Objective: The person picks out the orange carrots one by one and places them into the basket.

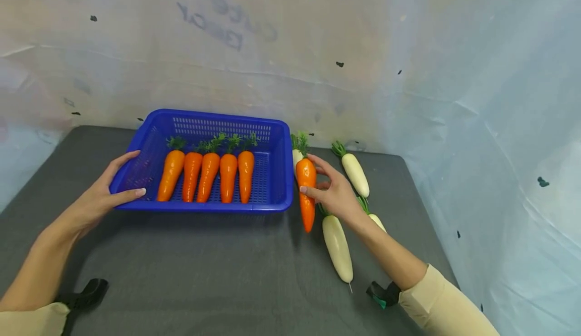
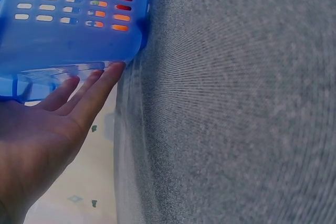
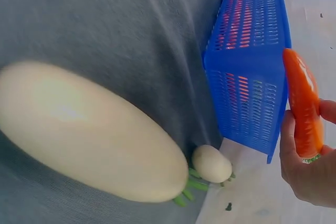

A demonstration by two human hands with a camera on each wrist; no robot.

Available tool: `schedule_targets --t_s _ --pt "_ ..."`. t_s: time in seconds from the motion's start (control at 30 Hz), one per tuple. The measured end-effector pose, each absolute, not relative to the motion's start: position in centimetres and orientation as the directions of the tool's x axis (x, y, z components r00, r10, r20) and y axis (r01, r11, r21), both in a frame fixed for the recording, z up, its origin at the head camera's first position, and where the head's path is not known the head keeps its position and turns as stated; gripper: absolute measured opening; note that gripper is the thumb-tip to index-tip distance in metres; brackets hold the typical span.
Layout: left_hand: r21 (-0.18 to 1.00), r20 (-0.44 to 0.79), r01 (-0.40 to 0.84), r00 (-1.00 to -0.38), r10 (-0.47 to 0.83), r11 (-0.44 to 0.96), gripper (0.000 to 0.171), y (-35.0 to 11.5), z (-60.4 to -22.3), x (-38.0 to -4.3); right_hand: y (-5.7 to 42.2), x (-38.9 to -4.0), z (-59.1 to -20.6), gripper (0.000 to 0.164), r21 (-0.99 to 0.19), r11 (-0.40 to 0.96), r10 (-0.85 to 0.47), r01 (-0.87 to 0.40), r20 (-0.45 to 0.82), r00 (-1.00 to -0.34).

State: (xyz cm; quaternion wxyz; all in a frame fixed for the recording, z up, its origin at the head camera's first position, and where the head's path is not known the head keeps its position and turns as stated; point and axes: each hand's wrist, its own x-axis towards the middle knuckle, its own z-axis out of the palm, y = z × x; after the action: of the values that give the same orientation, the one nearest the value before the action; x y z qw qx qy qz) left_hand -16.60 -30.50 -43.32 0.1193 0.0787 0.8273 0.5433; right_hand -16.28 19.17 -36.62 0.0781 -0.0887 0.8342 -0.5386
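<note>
A blue plastic basket [image 1: 218,207] holds several orange carrots [image 1: 209,177] lined up side by side, green tops toward the back. At its left end my left hand [image 1: 97,194] grips the rim, thumb over the near corner; in the left wrist view the fingers [image 2: 100,90] reach along the basket's outer wall. My right hand [image 1: 336,187] pinches another carrot [image 1: 307,174] between thumb and fingers, just outside the basket's right end. The right wrist view shows this carrot [image 3: 303,103] raised beside the basket's upper rim.
Several white radishes lie on the grey cloth-covered table [image 1: 218,275]: a large one [image 1: 338,247] below the right hand, one [image 1: 356,174] behind it, others partly hidden by the arm and carrot. A pale plastic sheet [image 1: 281,48] hangs along the back and right.
</note>
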Motion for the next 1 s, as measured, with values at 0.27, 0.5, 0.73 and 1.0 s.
schedule_targets --t_s 0.27,0.5,0.73,1.0 --pt "0.919 -0.111 0.000 -0.960 0.257 0.395 0.082 -30.5 -43.4 -16.5 17.5 -18.2 -35.2 0.071 -0.893 0.444 -0.283 -0.076 -0.060 -0.957" --pt "0.914 -0.107 0.005 -0.961 0.254 0.406 0.082 -30.6 -43.4 -16.3 15.8 -19.8 -34.9 0.071 -0.856 0.511 -0.309 -0.078 -0.099 -0.946" --pt "0.904 -0.108 0.015 -0.959 0.263 0.427 0.082 -30.5 -43.3 -16.6 14.5 -21.1 -34.8 0.078 -0.837 0.538 -0.342 -0.099 -0.109 -0.934" --pt "0.907 -0.115 0.002 -0.961 0.252 0.421 0.081 -30.5 -43.4 -16.6 11.9 -22.4 -34.8 0.087 -0.801 0.588 -0.337 -0.113 -0.115 -0.934"
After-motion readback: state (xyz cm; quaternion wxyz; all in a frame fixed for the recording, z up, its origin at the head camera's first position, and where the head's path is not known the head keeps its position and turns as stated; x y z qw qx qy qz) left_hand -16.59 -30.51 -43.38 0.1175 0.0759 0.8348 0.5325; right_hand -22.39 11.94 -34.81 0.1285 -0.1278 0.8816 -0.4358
